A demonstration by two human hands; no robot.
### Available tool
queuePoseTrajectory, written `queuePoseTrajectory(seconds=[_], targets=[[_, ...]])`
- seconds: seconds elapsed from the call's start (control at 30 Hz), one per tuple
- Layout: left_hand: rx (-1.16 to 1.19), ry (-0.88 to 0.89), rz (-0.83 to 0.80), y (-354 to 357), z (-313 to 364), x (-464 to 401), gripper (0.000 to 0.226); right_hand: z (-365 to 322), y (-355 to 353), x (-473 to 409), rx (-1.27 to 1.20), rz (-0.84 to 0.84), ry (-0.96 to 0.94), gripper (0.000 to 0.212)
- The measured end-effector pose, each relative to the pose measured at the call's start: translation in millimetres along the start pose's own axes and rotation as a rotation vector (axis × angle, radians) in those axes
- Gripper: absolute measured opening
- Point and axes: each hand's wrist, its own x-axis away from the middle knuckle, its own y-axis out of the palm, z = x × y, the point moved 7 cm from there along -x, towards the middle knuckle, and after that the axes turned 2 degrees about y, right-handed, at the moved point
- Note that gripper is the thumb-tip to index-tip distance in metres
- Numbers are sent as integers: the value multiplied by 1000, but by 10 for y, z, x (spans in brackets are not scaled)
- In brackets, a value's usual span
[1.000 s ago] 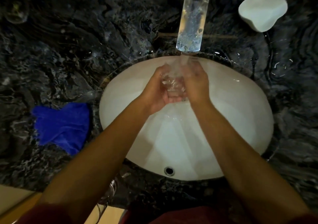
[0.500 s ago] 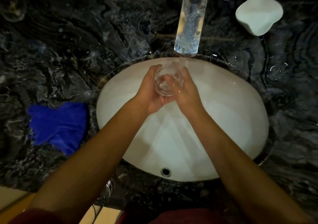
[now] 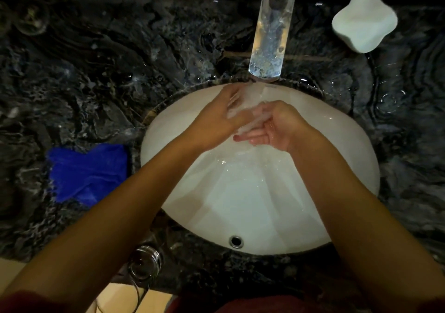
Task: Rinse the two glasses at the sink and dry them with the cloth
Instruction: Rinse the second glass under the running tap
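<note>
The head view looks straight down on one white oval sink [image 3: 265, 204] set into a dark marbled counter [image 3: 96, 84], with one chrome faucet [image 3: 271, 35] reaching in from the far edge and water running from its spout. Two glasses show. One clear glass [image 3: 243, 107], blurred and washed over by the stream, sits at the far rim of the basin directly under the spout; the left hand [image 3: 216, 122] has its fingers wrapped round it, knuckles up. The right hand [image 3: 272, 127] lies just beside it, palm turned up and fingers stretched out loosely under the falling water, touching the glass's lower side as far as the blur lets one judge. The second glass [image 3: 144, 262] stands on the counter at its near edge, just left of the basin's near rim, partly covered by the left forearm; it is clear with bright rings of reflection. One blue cloth [image 3: 86, 173] lies crumpled on the counter, left of the sink. One white rounded soap dish [image 3: 363, 21] sits toward the far right corner. Water beads spot the counter around the faucet.
</note>
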Motion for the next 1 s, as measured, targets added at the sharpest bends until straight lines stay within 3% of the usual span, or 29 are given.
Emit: queuePoseTrajectory(seconds=[0.17, 0.27, 0.33, 0.43, 0.53, 0.7, 0.83, 1.0], targets=[[-162, -28, 23, 5, 97, -61, 75, -19, 4, 27, 202, -65, 45, 50], [61, -81, -91, 83, 34, -132, 28, -83, -95, 32, 272, 51, -33, 74], [226, -134, -150, 152, -4, -138, 15, -147, -168, 28, 337, 192, -93, 79], [363, -305, -257, 318, -113, -125, 35, -254, -231, 65, 422, 368, -278, 49], [474, -437, -363, 462, -187, -102, 52, -307, -194, 150, 351, 342, -469, 27], [770, -595, -248, 456, -293, -146, 62, -191, -193, 103, 54, 341, -395, 32], [799, -611, -244, 478, -370, -105, 66, -174, -76, 205, 290, 441, -543, 33], [822, -554, -309, 453, -228, 95, 53, -206, -104, 445, 301, 312, -644, 36]])
